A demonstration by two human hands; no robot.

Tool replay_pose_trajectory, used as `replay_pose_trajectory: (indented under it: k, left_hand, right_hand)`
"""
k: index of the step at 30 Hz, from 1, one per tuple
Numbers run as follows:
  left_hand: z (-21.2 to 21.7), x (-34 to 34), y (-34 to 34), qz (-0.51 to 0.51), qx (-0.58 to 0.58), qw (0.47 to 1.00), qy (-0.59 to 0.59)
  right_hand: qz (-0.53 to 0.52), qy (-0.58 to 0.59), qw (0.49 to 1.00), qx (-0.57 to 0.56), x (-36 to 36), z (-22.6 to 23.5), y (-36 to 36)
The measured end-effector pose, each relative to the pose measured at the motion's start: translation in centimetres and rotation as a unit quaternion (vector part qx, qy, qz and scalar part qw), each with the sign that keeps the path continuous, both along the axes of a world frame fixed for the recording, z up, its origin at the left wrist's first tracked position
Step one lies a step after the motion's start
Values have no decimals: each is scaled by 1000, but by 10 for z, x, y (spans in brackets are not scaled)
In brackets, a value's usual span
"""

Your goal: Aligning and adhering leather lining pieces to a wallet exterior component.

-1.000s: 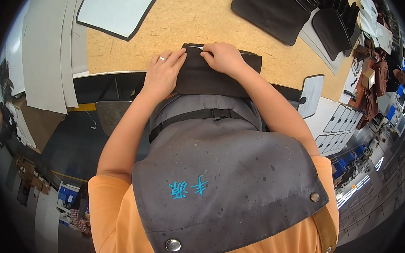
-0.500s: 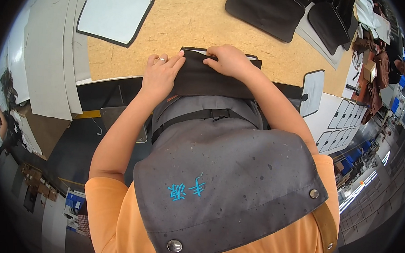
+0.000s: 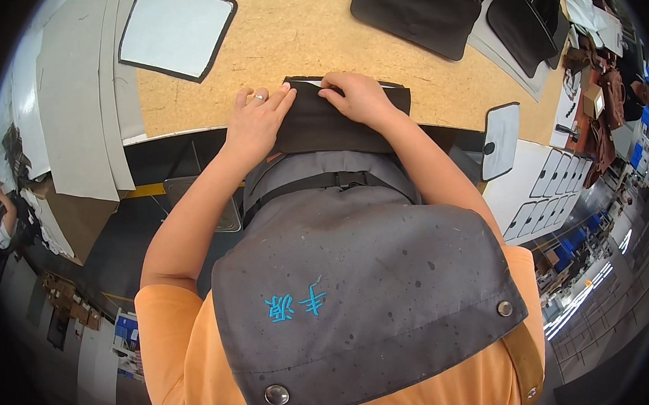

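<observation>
Grey apron cloth (image 3: 366, 241) nearest, dark-spotted, with blue embroidery (image 3: 293, 303) and metal snaps (image 3: 277, 395), worn over an orange shirt (image 3: 167, 326); black belt (image 3: 288, 189) with buckle across the waist. Just beyond the waist, at the front edge of the worktable, lies the black flat piece (image 3: 328, 129), its long side running left to right and its near edge against or very close to the apron. Its upper edge parts slightly between the hands, showing a white strip inside. Left hand (image 3: 257, 122), with a ring (image 3: 259, 97) on one finger: fingertips laid at the piece's upper left corner, thumb not clearly seen; cannot tell whether it pinches or only presses. Right hand (image 3: 361, 99): thumb and forefinger at the upper edge, tips slightly apart at the white strip; cannot tell whether they clamp any material. Right of the hands, a small pale panel (image 3: 500, 142) with dark edging. Tan tabletop (image 3: 289, 43) beyond; on it, left, a white panel (image 3: 175, 33) bordered in black, beside overlapping grey sheets (image 3: 84, 94). Farther right, a broad black piece (image 3: 418, 20) and a second black stack (image 3: 520, 33), pale sheets beneath the latter. Farthest right, brown items (image 3: 612, 107), blurred.
</observation>
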State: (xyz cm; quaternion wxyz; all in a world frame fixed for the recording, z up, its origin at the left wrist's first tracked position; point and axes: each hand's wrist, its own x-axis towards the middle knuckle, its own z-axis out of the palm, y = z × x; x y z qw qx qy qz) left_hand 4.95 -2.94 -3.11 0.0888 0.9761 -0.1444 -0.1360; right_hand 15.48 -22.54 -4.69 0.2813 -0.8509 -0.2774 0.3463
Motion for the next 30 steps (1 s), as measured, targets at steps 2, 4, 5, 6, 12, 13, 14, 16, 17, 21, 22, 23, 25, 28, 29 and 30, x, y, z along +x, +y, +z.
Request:
replay_pose_trajectory:
  k: [2,4,5,6,12,13,14,16,17,21,22,23,25,28,29,30]
  left_hand:
    - [-2,1,-1,-12,11,1000,-9]
    - [-3,0,-2,-18,19,999,-25]
    - [-3,0,-3,-22,28,999,-40]
    - [-4,-1,-3,-23,28,999,-40]
    - [-2,1,-4,-31,35,998,-31]
    - [-2,3,-4,-30,29,999,-28]
    - [-2,4,-4,-30,24,999,-25]
    - [1,8,-3,-31,22,999,1]
    - [4,11,-3,-31,21,999,27]
    - [19,25,-9,-31,-6,992,123]
    - [15,22,-11,-50,-37,992,112]
    - [12,19,-13,-70,-67,990,102]
    - [7,15,-18,-79,-54,990,98]
    - [1,9,-23,-82,-38,992,84]
    - [1,8,-23,-73,-35,994,73]
    - [1,7,-24,-75,-35,994,74]
  right_hand:
    - [-2,-4,1000,7,0,-3,2]
    - [-5,21,999,35,0,-4,4]
    - [-6,20,999,35,0,-3,6]
    - [-17,27,999,22,1,-1,8]
    - [-58,-34,997,-43,-11,-5,11]
    - [-65,-53,995,-54,-12,-5,12]
    - [-66,-54,995,-54,-13,-7,12]
    - [-59,-68,994,-54,-13,-8,13]
    - [-60,-68,994,-55,-14,-8,13]
    - [-44,-87,992,-75,-17,-7,17]
    - [-40,-94,992,-76,-17,-7,18]
    - [-41,-93,992,-75,-18,-7,18]
    - [-58,-96,992,-61,-20,-9,18]
    - [-60,-96,991,-65,-21,-12,19]
    - [-63,-95,991,-66,-21,-12,19]
    - [-65,-93,991,-70,-22,-12,19]
